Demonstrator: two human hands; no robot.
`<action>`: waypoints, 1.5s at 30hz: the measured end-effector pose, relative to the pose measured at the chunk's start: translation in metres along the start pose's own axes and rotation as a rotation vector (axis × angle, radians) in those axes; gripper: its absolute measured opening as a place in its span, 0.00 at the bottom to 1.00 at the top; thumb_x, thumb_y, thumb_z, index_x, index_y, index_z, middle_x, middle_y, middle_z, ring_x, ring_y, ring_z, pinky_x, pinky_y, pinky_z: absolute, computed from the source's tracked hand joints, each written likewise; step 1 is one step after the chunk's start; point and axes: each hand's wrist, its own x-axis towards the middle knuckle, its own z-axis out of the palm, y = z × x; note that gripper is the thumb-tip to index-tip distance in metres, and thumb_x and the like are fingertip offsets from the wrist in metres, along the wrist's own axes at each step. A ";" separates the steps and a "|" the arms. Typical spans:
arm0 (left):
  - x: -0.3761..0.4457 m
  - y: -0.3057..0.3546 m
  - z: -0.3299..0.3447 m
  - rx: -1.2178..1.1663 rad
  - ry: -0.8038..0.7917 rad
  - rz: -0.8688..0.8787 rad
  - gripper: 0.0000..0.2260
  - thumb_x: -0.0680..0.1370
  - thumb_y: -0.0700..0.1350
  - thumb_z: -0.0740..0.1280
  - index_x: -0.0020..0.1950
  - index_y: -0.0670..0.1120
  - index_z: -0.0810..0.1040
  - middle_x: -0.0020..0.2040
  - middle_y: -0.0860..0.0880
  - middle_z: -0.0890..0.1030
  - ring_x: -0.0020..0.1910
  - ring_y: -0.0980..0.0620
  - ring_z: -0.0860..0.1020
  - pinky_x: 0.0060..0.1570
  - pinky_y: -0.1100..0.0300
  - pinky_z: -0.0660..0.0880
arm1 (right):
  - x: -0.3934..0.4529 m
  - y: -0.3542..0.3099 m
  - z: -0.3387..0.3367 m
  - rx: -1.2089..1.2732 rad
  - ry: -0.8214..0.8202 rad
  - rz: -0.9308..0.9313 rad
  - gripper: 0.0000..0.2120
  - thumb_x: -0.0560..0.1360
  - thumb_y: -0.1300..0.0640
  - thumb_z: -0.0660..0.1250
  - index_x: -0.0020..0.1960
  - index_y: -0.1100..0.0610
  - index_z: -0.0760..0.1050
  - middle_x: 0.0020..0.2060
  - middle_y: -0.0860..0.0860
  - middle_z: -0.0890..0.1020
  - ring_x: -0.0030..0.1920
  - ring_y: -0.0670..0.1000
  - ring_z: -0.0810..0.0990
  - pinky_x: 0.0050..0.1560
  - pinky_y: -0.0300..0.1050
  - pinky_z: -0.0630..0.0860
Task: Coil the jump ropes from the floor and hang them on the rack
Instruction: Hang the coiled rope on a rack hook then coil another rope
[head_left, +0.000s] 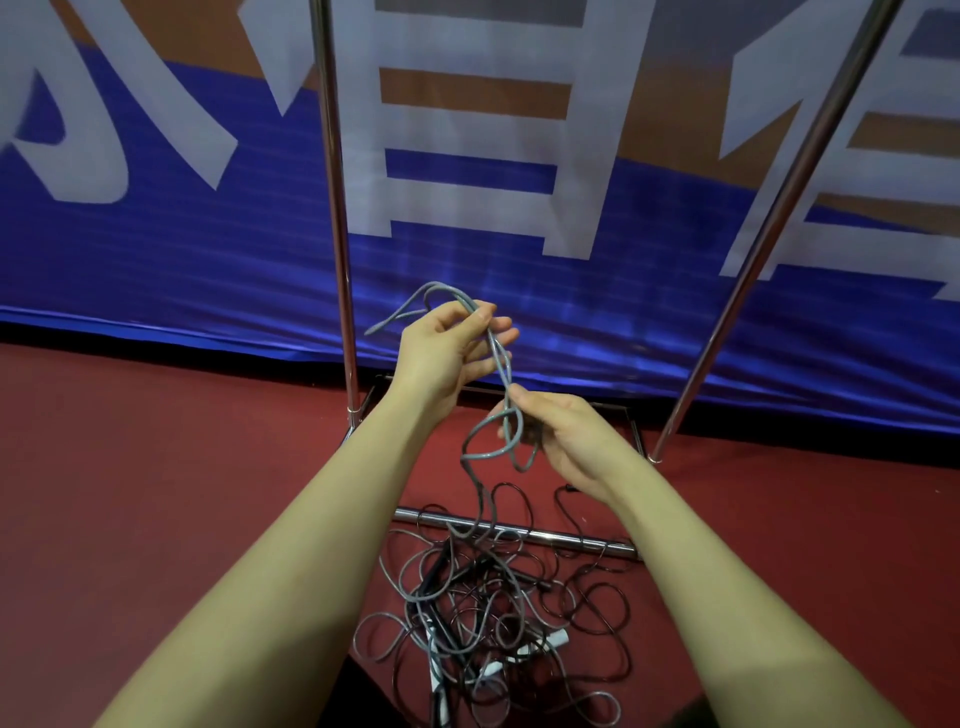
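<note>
above the tangle (488, 613), both hands (447, 348) grip a grey rope (498, 358).

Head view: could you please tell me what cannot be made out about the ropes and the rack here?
- Rack: its top bar is cut off by the upper edge.
- Grey rope: inside the left hand and right hand, fingers hide its run.
- Pile on the floor: the rope count is lost in the tangle; the arms and lower edge hide parts of it.

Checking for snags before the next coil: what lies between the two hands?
In the head view, only a short doubled stretch of grey rope runs from the left hand down to the right hand; nothing else lies between.
</note>
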 end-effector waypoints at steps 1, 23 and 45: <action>0.000 0.001 0.000 -0.001 -0.001 0.000 0.04 0.79 0.38 0.64 0.45 0.41 0.76 0.41 0.44 0.82 0.42 0.49 0.84 0.39 0.57 0.81 | -0.001 -0.002 0.001 0.021 0.004 -0.004 0.13 0.79 0.60 0.60 0.40 0.63 0.78 0.30 0.52 0.81 0.31 0.46 0.79 0.36 0.34 0.74; -0.015 -0.017 -0.016 0.528 -0.151 -0.043 0.09 0.76 0.40 0.69 0.37 0.40 0.78 0.30 0.46 0.75 0.28 0.57 0.72 0.35 0.68 0.70 | 0.004 -0.020 -0.028 0.509 0.461 -0.194 0.04 0.79 0.62 0.61 0.46 0.59 0.73 0.37 0.52 0.85 0.39 0.48 0.85 0.39 0.38 0.80; -0.022 -0.016 0.001 0.522 -0.251 -0.009 0.15 0.79 0.47 0.64 0.35 0.44 0.81 0.25 0.50 0.70 0.27 0.56 0.68 0.34 0.64 0.66 | 0.003 -0.028 -0.027 0.484 0.422 -0.296 0.08 0.81 0.63 0.56 0.44 0.59 0.71 0.40 0.54 0.85 0.45 0.51 0.85 0.46 0.40 0.78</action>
